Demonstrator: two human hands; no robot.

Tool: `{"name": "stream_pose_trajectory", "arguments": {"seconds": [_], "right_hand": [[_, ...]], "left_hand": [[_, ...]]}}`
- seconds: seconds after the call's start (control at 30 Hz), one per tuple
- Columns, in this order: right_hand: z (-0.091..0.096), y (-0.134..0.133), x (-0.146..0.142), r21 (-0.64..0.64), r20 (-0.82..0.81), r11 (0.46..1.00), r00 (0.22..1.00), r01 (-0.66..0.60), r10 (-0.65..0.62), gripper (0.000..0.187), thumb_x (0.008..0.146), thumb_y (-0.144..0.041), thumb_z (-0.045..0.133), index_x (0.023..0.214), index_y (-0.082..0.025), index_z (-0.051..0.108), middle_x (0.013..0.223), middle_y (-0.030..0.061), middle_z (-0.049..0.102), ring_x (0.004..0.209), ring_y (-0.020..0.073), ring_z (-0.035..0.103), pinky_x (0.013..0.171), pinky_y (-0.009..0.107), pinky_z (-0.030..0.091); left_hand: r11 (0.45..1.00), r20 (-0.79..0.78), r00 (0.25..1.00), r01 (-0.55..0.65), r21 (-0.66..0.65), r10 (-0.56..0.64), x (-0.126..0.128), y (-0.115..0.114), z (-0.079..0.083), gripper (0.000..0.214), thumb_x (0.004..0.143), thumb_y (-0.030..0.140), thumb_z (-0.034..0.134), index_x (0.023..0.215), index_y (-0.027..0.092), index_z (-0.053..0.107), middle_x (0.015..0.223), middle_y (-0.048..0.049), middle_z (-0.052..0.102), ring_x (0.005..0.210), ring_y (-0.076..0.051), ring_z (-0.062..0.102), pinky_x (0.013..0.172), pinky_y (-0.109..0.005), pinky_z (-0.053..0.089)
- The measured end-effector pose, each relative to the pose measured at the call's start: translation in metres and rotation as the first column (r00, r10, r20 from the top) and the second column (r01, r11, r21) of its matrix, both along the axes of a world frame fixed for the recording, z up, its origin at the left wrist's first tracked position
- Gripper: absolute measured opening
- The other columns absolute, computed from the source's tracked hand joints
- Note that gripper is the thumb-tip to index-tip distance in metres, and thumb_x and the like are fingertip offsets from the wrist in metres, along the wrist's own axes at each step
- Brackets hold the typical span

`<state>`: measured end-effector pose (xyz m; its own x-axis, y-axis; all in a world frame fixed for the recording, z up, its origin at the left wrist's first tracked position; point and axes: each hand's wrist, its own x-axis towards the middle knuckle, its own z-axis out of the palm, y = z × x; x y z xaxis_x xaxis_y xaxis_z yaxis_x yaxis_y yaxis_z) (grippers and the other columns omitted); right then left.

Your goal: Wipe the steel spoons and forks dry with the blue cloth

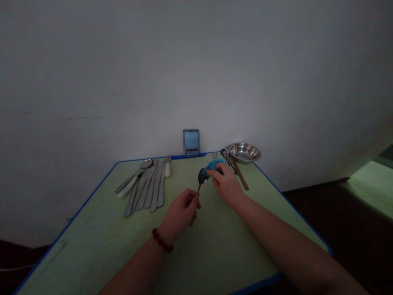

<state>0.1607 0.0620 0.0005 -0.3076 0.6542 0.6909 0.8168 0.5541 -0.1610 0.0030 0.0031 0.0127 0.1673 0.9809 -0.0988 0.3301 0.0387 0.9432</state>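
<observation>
- with fingers of left hand [182, 207] clamped on handle of spoon [200, 178], just below frame centre
- slants up-right from there
- meets, at bowl end, blue cloth [212, 165] pinched in nearer right hand [227, 182]

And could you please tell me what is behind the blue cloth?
What look like fork tines show just above the blue cloth, held in the right hand. Anything else behind the cloth and hand is covered, so I cannot say.
</observation>
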Motion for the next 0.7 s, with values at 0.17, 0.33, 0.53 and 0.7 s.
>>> {"name": "stream_pose_trajectory", "arguments": {"seconds": [0.17,0.33,0.53,0.7], "right_hand": [[-0.0012,-0.0001,-0.0006,0.022,0.0,1.0,1.0,-0.003,0.003,0.029,0.074,-0.009,0.044,0.095,-0.021,0.061,0.085,0.0062,0.048,0.082,0.0183,0.044,0.07,0.031,0.04],[-0.0025,0.0005,-0.0006,0.024,0.026,0.999,0.999,-0.027,0.027,0.028,0.076,-0.011,0.043,0.096,-0.02,0.06,0.088,0.0078,0.048,0.086,0.0201,0.043,0.07,0.032,0.04],[0.0021,-0.003,-0.0008,0.008,0.069,0.998,0.995,-0.069,0.068,0.026,0.078,-0.013,0.042,0.095,-0.021,0.06,0.087,0.007,0.048,0.083,0.019,0.043,0.07,0.032,0.04],[0.0008,-0.0054,-0.002,0.006,0.1,0.995,0.99,-0.099,0.097,0.026,0.078,-0.014,0.043,0.097,-0.022,0.059,0.088,0.0065,0.049,0.081,0.0177,0.043,0.069,0.03,0.041]], "left_hand": [[1.0,-0.022,1.0,0.015,0.002,-0.014,0.0009,-0.0002,0.0004,0.014,0.074,0.03,0.039,0.067,0.019,0.039,0.05,0.0073,0.045,0.03,-0.004,0.035,0.031,-0.018,0.027],[0.999,-0.031,0.999,0.034,-0.008,-0.034,-0.0002,0.0004,-0.0018,0.014,0.073,0.032,0.039,0.067,0.019,0.039,0.054,0.0062,0.047,0.033,-0.005,0.037,0.032,-0.018,0.028],[1.0,-0.039,0.999,0.024,0.007,-0.024,-0.0006,0.0006,-0.0005,0.014,0.073,0.031,0.041,0.065,0.019,0.039,0.051,0.006,0.048,0.032,-0.005,0.036,0.032,-0.018,0.028],[1.0,-0.032,0.999,0.016,0.027,-0.015,-0.0016,0.0018,-0.0019,0.013,0.072,0.03,0.041,0.066,0.019,0.04,0.052,0.0055,0.048,0.033,-0.005,0.037,0.031,-0.018,0.029]]}}
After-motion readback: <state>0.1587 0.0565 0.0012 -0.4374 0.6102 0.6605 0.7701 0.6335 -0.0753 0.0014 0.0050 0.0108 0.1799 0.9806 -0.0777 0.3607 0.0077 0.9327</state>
